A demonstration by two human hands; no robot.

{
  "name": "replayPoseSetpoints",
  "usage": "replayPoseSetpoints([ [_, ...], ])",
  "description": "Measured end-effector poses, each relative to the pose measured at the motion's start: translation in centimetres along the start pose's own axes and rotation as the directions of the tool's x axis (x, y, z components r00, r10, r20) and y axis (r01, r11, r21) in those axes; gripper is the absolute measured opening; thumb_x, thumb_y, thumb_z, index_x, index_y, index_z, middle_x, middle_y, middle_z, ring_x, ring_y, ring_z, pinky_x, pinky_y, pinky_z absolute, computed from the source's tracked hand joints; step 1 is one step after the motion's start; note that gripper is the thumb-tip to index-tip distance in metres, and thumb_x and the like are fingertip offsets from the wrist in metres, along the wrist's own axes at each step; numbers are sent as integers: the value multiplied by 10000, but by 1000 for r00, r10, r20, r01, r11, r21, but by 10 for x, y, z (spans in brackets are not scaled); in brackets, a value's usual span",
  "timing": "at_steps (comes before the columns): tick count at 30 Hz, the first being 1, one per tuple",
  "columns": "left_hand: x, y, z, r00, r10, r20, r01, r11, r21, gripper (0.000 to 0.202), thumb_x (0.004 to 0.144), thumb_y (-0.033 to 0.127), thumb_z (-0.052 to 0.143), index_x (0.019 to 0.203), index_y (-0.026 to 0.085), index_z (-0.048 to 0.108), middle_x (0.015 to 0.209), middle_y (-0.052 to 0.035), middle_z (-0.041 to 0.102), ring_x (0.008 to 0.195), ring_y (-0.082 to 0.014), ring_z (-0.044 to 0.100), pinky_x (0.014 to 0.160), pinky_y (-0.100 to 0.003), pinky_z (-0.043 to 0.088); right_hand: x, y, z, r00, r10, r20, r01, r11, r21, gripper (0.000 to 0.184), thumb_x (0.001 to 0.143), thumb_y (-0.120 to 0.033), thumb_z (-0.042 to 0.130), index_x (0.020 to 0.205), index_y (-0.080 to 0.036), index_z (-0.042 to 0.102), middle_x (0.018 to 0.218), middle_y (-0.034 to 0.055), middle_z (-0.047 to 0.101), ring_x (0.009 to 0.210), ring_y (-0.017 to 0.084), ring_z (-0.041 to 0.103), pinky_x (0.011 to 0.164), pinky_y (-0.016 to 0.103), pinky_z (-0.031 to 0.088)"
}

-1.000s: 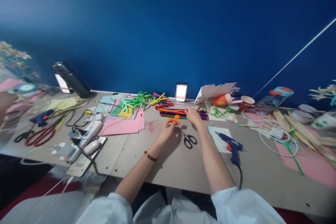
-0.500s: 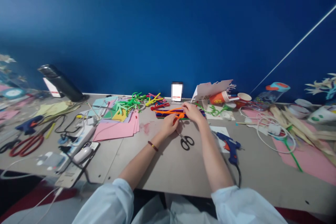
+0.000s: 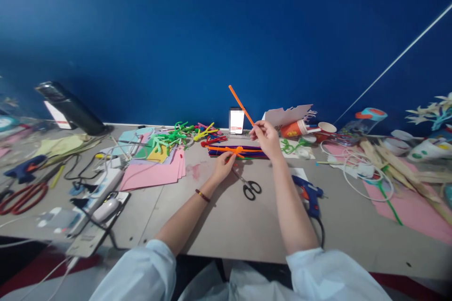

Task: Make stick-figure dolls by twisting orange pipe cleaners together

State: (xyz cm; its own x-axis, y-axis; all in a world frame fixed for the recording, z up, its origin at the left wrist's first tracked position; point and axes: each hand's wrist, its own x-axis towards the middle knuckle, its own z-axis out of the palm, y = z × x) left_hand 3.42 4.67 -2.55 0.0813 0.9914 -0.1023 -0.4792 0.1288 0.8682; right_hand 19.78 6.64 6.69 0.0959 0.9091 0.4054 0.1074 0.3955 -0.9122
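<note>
My right hand is raised above the table's far part, its fingers pinched on one end of an orange pipe cleaner that slants up to the left. Lower down, my left hand has its fingers closed on a small orange pipe-cleaner piece with a rounded, curled part. Just behind it lies a bundle of purple, blue and red pipe cleaners, with more orange ones at its left end. Black-handled scissors rest on the table beside my left hand; their tips lie close to its fingers.
A phone stands against the blue wall. To the right lie a blue glue gun, an orange paper cup and a coiled white cable. Pink paper, green pipe cleaners and a power strip occupy the left.
My right hand has risen from the bundle, lifting a straight orange pipe cleaner up. My left hand has shifted slightly left and still holds the curled orange piece.
</note>
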Motion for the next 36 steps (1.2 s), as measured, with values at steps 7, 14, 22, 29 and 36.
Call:
replayPoseSetpoints([
  [7,9,4,-9,991,128,45,-134,965,223,233,729,388,687,644,176,648,625,-20,612,553,-99,529,512,-213,399,-1,-16,-3,989,136,59,-148,940,308,257,734,-303,627,973,-242,556,909,-11,614,644,99,610,530,229,542],
  [14,11,1,-10,991,126,42,-132,974,183,251,717,425,698,747,182,643,673,-10,627,455,-81,491,425,-216,348,1,-15,-10,986,134,97,-157,942,297,272,751,-344,608,998,-229,599,875,4,638,678,120,631,570,245,544],
  [22,8,-5,-21,669,678,304,-684,402,609,173,845,305,574,942,207,678,919,-62,706,839,-175,654,766,-317,514,-1,-9,0,998,68,5,-67,975,214,380,799,-581,557,692,-222,496,548,-48,493,524,106,544,543,239,502],
  [29,6,-9,-22,411,736,539,-756,-55,652,86,847,197,583,865,205,667,861,-54,702,802,-159,655,726,-315,490,-4,-6,-3,951,151,269,-102,977,-187,309,817,-517,518,812,-216,589,774,13,618,690,155,597,681,311,497],
  [36,3,-6,-19,453,746,487,-753,28,658,113,863,201,546,865,209,658,843,-56,677,798,-150,646,700,-285,520,-13,-21,-3,873,230,430,8,874,-485,282,695,-411,647,794,-227,459,724,-39,543,608,134,514,585,259,393],
])
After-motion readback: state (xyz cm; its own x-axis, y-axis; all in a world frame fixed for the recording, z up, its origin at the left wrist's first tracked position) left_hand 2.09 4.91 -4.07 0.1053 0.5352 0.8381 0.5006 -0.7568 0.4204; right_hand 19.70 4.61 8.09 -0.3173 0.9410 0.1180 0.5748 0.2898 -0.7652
